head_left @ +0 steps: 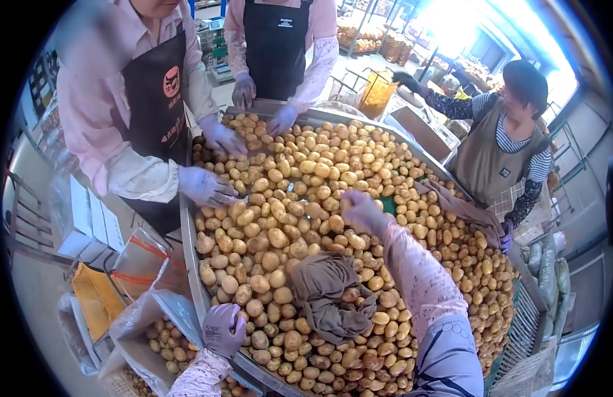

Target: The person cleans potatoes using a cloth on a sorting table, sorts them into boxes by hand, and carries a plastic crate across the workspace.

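Observation:
Potatoes lie heaped across a large metal-rimmed sorting table. My right hand, in a purple-grey glove, reaches over the middle of the heap. Its fingers are bent around a potato, partly covered by the glove. At the near left rim is my left hand, gloved too, with its fingers curled in beside the potatoes; what they hold, if anything, is hidden. A crumpled brown cloth rests on the potatoes between my two hands.
Two people in dark aprons stand at the far left, gloved hands on the potatoes. Another person stands at the right beside a second cloth. A plastic-lined container with potatoes and white boxes stand left of the table.

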The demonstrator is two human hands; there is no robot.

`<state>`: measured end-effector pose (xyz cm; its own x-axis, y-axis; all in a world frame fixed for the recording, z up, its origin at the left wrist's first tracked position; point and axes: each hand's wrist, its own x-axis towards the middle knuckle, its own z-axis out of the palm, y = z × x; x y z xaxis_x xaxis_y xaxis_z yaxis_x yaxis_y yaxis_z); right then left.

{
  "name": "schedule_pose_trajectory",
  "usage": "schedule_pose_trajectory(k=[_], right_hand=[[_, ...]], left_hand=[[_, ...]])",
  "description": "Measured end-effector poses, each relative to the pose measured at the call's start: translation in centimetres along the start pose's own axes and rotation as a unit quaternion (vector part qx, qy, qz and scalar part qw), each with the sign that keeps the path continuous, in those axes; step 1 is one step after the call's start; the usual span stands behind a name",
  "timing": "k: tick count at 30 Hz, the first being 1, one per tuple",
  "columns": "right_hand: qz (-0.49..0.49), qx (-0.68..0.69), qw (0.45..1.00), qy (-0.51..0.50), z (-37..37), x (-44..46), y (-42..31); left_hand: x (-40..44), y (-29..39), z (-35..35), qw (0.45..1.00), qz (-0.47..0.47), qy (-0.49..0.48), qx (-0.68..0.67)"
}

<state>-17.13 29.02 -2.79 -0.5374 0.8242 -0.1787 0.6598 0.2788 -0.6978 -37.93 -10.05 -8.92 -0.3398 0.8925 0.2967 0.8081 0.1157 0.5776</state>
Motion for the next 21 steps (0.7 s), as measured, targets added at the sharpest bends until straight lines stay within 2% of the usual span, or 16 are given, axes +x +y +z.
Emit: schedule_pose_trajectory(k=[3, 4, 5, 6, 8, 11, 14, 15, 18, 21], right_hand=[[-0.032, 0.139, 0.987, 0.07, 0.9, 9.4, 4.5], [-0.063, 0.135, 0.986, 0.077, 1.6, 12.8, 4.8], [-0.075, 0.053, 0.983, 0.162, 1.8, 13.1, 1.6], [-0.037, -0.006, 0.985, 0.17, 1.9, 13.6, -0.9], [-0.071, -0.053, 0.984, 0.152, 3.5, 15.8, -1.9], [-0.042, -0.222, 0.972, 0.06, 6.7, 16.3, -1.5], [-0.056, -0.27, 0.96, 0.038, 6.6, 15.5, -2.6], [-0.042, -0.313, 0.948, -0.051, 4.9, 15.3, -3.7], [-0.083, -0.383, 0.918, -0.061, 3.7, 15.7, -5.0], [-0.069, -0.37, 0.918, -0.124, 5.3, 17.5, -5.1]], left_hand=[[0.0, 0.1, 0.0, 1.0, -0.008, -0.02, 0.008], [-0.2, -0.4, 0.4, 1.0, 0.001, -0.017, 0.009], [-0.4, -0.6, 0.4, 1.0, 0.008, -0.017, 0.012], [-0.2, -0.4, 0.3, 0.999, -0.008, -0.033, 0.002], [-0.1, -0.2, 0.3, 0.999, -0.009, -0.041, 0.011], [0.2, 0.0, 0.3, 0.998, 0.001, -0.059, 0.031], [0.2, 0.1, 0.0, 0.997, -0.01, -0.066, 0.037], [0.3, 0.2, 0.2, 0.997, -0.012, -0.064, 0.038], [0.3, 0.4, 0.2, 0.996, -0.03, -0.068, 0.039], [0.5, 0.5, 0.3, 0.996, -0.024, -0.07, 0.039]])
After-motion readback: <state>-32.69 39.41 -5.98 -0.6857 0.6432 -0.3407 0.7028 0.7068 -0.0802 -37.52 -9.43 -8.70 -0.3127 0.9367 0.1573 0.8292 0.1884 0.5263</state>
